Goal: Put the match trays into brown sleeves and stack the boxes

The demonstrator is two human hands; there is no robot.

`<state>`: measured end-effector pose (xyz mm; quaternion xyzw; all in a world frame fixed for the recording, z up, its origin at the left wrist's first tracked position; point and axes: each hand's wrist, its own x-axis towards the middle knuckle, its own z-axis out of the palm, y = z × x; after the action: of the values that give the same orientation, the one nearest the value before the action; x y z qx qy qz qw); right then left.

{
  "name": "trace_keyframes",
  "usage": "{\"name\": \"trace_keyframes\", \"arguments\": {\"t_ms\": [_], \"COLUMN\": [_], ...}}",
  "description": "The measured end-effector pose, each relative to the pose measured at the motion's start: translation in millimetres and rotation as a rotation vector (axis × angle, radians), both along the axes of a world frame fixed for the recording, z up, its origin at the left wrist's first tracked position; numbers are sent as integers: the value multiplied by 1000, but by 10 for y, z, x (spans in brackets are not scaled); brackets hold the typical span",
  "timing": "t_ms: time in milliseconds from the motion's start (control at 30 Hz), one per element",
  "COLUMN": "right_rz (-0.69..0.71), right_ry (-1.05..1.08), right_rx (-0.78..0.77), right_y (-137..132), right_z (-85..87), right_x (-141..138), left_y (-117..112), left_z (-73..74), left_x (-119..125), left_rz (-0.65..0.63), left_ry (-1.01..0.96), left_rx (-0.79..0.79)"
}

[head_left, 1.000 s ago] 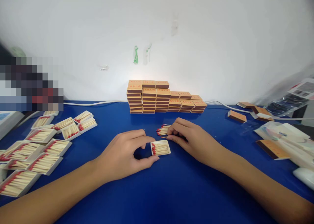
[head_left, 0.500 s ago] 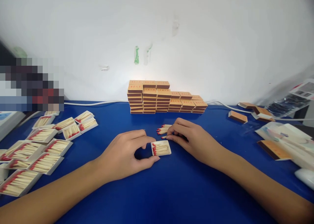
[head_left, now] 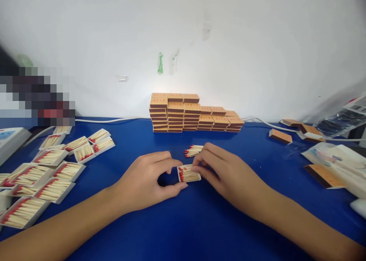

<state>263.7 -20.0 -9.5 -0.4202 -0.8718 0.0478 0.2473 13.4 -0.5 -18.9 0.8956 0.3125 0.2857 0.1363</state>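
The right hand (head_left: 225,173) has moved from the loose matches (head_left: 193,151) onto the match tray (head_left: 187,174) at bench (head_left: 183,223) centre, fingertips pinching its right end; the left hand (head_left: 143,181) pinches the left end.

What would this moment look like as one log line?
left hand: pinches tray at left end | right hand: fingertips on tray, right end | loose matches: behind tray | boxes: stacked at wall

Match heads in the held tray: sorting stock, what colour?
Red match heads in the tray, best in head view.
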Motion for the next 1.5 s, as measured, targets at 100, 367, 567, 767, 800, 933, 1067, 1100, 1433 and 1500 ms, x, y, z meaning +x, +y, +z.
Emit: {"name": "trace_keyframes", "arguments": {"t_ms": [100,367,567,767,800,933,1067,1100,1433,1500], "right_rz": [33,-41,-43,-28,-31,-25,-18,-19,-73,-79], "right_ry": [-20,-8,-65,-65,-68,-63,-55,-55,-118,-128], "right_rx": [0,24,4,-17,-14,-16,-19,-16,16,-24], "right_y": [-59,116,161,164,165,169,169,169,202,215], "right_z": [-6,-20,-102,-96,-96,-105,-115,-114,-68,-47], "right_x": [-37,115,135,132,133,136,135,134,184,223], "left_y": [2,-2,1,-3,-2,4,7,6,0,3], "left_z": [0,12,1,-4,-5,-3,6,8,5,6], "left_x": [1,-3,-2,3,4,4,6,6,4,3], "left_rz": [-3,2,3,3,3,2,1,0,4,2], "left_ry": [-9,5,19,12,11,11,7,8,17,13], "left_rx": [8,-13,-4,2,3,3,-4,-4,1,1]}}
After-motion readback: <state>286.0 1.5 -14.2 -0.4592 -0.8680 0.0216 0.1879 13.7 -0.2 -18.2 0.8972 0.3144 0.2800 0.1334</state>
